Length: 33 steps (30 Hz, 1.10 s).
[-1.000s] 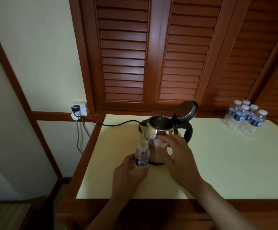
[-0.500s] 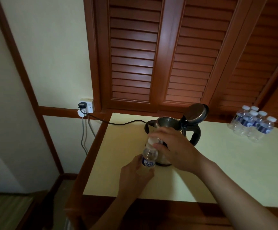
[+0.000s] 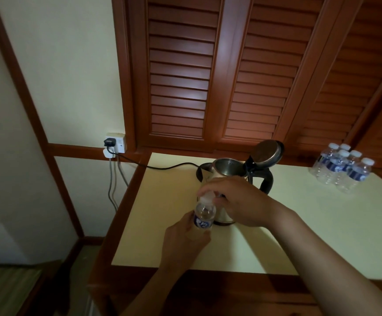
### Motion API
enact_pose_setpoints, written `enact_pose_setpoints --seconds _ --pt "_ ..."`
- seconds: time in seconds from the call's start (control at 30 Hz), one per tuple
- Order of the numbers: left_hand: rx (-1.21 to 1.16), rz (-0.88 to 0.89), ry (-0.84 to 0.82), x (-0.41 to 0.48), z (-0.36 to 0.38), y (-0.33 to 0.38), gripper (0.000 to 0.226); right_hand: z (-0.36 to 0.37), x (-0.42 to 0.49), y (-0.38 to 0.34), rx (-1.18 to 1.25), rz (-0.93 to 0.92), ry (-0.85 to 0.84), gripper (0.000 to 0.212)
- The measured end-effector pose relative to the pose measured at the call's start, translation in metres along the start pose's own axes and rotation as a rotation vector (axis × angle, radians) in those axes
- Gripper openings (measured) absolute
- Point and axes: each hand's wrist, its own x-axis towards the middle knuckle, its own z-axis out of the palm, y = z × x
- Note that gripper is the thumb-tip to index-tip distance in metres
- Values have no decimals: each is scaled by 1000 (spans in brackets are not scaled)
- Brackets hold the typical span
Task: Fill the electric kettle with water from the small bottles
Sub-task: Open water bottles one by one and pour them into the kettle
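Note:
A steel electric kettle [image 3: 227, 171] stands on the cream table top [image 3: 311, 224], its lid [image 3: 268, 152] swung up and back, its black handle to the right. In front of it my left hand [image 3: 183, 241] grips the lower body of a small clear water bottle [image 3: 204, 214] with a blue label, held upright. My right hand [image 3: 238, 200] reaches over from the right, its fingers closed around the bottle's white cap [image 3: 207, 197]. Whether the cap is loose I cannot tell.
Several more small bottles [image 3: 341, 168] stand grouped at the table's back right. The kettle's black cord [image 3: 162, 166] runs left to a wall socket [image 3: 116, 143]. Louvred wooden doors rise behind the table. The table's wooden front edge [image 3: 208, 277] is near me.
My right hand moved from in front of the kettle onto the bottle's cap. The left hand kept holding the bottle. The view shifted slightly left and up.

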Motion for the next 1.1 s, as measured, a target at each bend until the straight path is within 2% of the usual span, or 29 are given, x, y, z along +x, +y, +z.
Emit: enact_pose_setpoints --seconds 0.2,0.33,0.4,0.53,0.57,0.73,0.8,0.93,1.1 --pt "56 15 -13 1 2 -2 21 -2 5 -2 -55 6 -10 28" --pt "-14 -8 -11 -2 4 0 17 -1 6 -6 -128 78 34 22" --pt "-54 -26 -18 -2 4 3 13 3 6 -9 -244 111 75 33" --pt "-63 -13 -27 -2 4 3 18 15 11 -9 -445 154 133 58" --pt "-67 -6 -28 -3 4 3 20 16 11 -7 -436 139 139 59" --pt "-62 1 12 -1 3 1 25 -1 1 6 -99 79 82 30" --pt "-54 -6 5 -2 3 1 28 -1 -2 8 -38 80 87 21" --pt "3 30 3 -4 8 -1 48 9 -10 8 24 112 114 25" --pt "134 147 22 -7 12 -4 62 13 -28 13 -10 148 202 30"
